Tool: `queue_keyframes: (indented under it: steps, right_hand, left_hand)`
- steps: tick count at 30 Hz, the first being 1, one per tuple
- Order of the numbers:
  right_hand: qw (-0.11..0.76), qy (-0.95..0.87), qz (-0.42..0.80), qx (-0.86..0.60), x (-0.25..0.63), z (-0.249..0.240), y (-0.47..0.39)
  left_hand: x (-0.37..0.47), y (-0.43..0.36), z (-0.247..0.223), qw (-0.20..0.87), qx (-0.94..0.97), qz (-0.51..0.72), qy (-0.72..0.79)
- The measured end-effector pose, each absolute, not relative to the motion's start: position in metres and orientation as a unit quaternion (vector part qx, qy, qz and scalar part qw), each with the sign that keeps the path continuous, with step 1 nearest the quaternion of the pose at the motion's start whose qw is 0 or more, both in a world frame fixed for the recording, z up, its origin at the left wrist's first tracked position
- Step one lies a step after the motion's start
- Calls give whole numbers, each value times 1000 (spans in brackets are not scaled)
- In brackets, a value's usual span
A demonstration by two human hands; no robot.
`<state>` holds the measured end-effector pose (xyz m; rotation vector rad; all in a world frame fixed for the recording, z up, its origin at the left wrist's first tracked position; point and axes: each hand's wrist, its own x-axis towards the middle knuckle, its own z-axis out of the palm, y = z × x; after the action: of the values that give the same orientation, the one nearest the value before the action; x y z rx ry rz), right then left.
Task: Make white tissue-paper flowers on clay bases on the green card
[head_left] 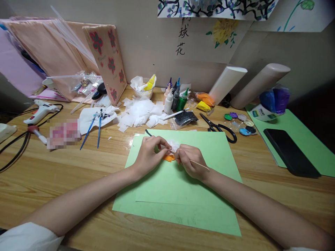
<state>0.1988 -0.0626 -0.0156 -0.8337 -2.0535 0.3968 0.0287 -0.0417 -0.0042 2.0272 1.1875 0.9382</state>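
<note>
The right hand [192,160] is curled tight around a thin stick [199,165], and the back end of the stick pokes out toward the wrist. The left hand [153,151] is bent over, with its thumb and first finger almost meeting at the edge of a soft white piece [173,144]. That spot is tiny and partly hidden, so I can't tell if those fingers are pinching it. The white piece is between the two hands, over the green paper [180,218]. Just below it, on the near side, is a small orange piece [169,158], also between the hands.

Behind the green paper is a big pile of white squares [142,111], with little bottles [182,101] next to it. Black scissors [230,134] lie by the paper's back right corner. Two blue brushes [99,132] lie off to the left, near a glue gun [39,112].
</note>
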Motion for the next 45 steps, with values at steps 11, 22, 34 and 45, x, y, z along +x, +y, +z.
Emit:
queue_keyframes:
  steps: [11,22,34,45]
  right_hand:
    - [418,-782,230,-402,197,-18,-59]
    - [475,-774,217,-357,199,-16,-64]
    - [369,-889,-124,-242,199,-15,-64]
    - [427,-876,7,-223,205,-16,-60]
  left_hand:
    - [26,-37,-9,346,690,409,486]
    - [25,-35,-11,368,686,395,488]
    - [23,-35,-13,391,671,375,506]
    - [19,-33,-14,367,664,387,524]
